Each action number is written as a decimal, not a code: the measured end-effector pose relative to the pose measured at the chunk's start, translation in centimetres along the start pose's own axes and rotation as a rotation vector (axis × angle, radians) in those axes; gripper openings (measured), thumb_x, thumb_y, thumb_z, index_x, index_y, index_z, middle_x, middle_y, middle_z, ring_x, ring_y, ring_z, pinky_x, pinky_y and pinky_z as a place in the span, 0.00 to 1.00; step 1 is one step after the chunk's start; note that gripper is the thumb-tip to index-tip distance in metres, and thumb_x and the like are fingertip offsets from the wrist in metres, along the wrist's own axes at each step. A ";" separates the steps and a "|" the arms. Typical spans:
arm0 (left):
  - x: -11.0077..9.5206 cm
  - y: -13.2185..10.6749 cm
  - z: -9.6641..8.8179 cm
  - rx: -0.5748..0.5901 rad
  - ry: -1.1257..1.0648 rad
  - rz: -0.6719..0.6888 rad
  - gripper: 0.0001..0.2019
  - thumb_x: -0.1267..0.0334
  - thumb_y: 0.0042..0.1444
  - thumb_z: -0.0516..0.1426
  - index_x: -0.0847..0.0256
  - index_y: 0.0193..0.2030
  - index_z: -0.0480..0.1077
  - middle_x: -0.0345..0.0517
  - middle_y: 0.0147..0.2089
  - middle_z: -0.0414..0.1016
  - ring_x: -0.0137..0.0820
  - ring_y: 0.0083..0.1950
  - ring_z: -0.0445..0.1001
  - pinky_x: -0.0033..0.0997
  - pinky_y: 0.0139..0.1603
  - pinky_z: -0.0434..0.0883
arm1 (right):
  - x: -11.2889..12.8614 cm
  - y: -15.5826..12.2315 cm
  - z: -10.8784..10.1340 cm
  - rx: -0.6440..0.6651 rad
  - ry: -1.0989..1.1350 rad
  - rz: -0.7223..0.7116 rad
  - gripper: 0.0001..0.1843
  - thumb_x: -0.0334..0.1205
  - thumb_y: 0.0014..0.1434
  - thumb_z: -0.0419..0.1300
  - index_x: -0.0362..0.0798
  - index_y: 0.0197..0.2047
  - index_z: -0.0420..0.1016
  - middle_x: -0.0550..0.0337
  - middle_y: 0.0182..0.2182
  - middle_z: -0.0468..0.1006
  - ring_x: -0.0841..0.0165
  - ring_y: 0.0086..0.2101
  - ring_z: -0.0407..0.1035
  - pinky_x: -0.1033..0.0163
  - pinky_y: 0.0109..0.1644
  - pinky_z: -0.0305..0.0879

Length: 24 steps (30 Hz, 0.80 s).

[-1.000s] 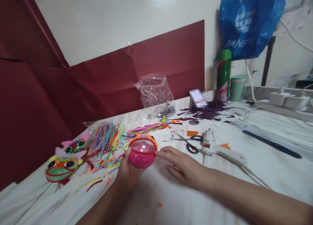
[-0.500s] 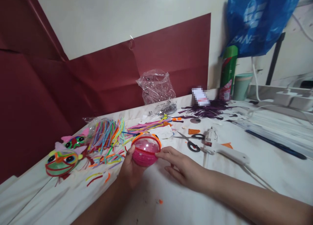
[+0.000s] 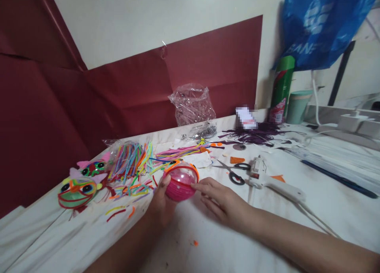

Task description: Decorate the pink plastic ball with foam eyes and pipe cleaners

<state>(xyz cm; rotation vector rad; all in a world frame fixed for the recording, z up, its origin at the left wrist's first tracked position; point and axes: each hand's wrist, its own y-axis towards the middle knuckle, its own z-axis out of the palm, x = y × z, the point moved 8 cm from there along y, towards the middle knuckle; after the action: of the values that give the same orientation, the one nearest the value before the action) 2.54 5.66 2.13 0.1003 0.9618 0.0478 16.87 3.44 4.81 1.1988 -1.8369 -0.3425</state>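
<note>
A clear plastic ball (image 3: 179,182) with a pink lower half is in my left hand (image 3: 162,200), thumb on its near left side and fingers hidden behind. Red pipe cleaner (image 3: 185,184) runs around the ball and across its front. My right hand (image 3: 219,198) pinches at the right end of that front strip, fingertips against the ball; its lower fingers are loosely bent. Orange trim and part of a black eye show at the ball's top. To the right lie black-handled scissors (image 3: 236,173) and a white glue gun (image 3: 274,184).
Two finished-looking ball faces (image 3: 77,192) stand at the left. Behind them are bundled coloured pipe cleaners (image 3: 130,160) and loose cut pieces. Purple strands (image 3: 252,133), a green can (image 3: 282,89), a cup (image 3: 298,107) and a power strip (image 3: 353,122) line the back right.
The view has shifted slightly, so everything sits a little further right. Both hands keep their hold; the ball looks tipped very slightly.
</note>
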 end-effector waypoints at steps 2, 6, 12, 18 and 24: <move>-0.1 0.1 -0.4 -0.026 0.004 0.013 0.24 0.58 0.54 0.59 0.64 0.56 0.67 0.54 0.47 0.79 0.47 0.52 0.74 0.47 0.55 0.68 | -0.7 0.2 -1.4 -0.104 -0.002 0.092 0.04 0.33 0.59 0.52 0.49 0.35 0.67 0.56 0.32 0.71 0.68 0.31 0.67 0.63 0.35 0.66; -0.2 0.1 -1.3 -0.086 0.045 0.044 0.25 0.59 0.52 0.60 0.62 0.58 0.66 0.52 0.47 0.79 0.45 0.51 0.75 0.43 0.54 0.68 | -2.6 0.0 -3.7 -0.278 -0.020 0.301 0.12 0.36 0.54 0.53 0.51 0.23 0.54 0.65 0.21 0.63 0.71 0.24 0.59 0.65 0.28 0.56; -0.6 -0.7 -2.2 -0.251 0.232 0.071 0.36 0.66 0.42 0.67 0.56 0.60 0.62 0.47 0.44 0.80 0.42 0.46 0.77 0.36 0.47 0.71 | -4.2 -0.2 -2.8 -0.244 0.296 0.435 0.09 0.43 0.53 0.56 0.50 0.26 0.60 0.67 0.21 0.61 0.72 0.24 0.55 0.67 0.27 0.53; -1.0 -0.4 -2.6 -0.271 0.285 0.087 0.35 0.63 0.40 0.68 0.57 0.57 0.64 0.48 0.44 0.79 0.42 0.45 0.77 0.36 0.42 0.71 | -5.5 -0.5 -1.9 -0.185 0.634 0.574 0.20 0.56 0.50 0.64 0.47 0.27 0.67 0.66 0.22 0.67 0.72 0.24 0.58 0.65 0.30 0.55; -0.7 -0.3 -3.3 -0.279 0.305 0.074 0.32 0.63 0.40 0.68 0.56 0.55 0.67 0.49 0.44 0.79 0.43 0.45 0.77 0.37 0.43 0.71 | -5.3 0.0 -1.9 -0.237 1.080 0.548 0.21 0.52 0.45 0.70 0.47 0.23 0.65 0.66 0.23 0.68 0.75 0.22 0.57 0.65 0.29 0.55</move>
<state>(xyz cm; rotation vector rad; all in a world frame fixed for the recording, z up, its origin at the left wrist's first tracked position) -0.61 5.50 0.78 -0.1328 1.2465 0.2713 19.07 8.29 3.12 0.4769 -1.0376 0.3489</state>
